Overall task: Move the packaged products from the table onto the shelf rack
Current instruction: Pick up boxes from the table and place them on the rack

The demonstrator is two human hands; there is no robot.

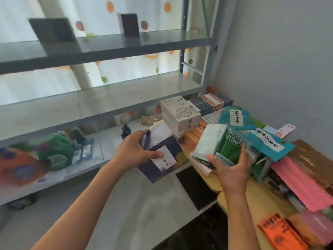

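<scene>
My left hand [137,150] grips a dark navy box with a white label [163,157], held tilted in the air between the shelf rack and the table. My right hand [229,168] holds a green and white packaged product [221,145] at the table's left edge, thumb on its front face. A teal pouch [266,141] lies partly over that package. The grey metal shelf rack [108,103] stands to the left, with two dark boxes [54,31] on its upper shelf.
The wooden table [252,199] on the right is piled with packages: a white box stack [180,114], pink packs [302,183], an orange pack [281,231]. Green and orange bags [54,154] lie on the rack's lowest shelf. A grey wall stands behind the table.
</scene>
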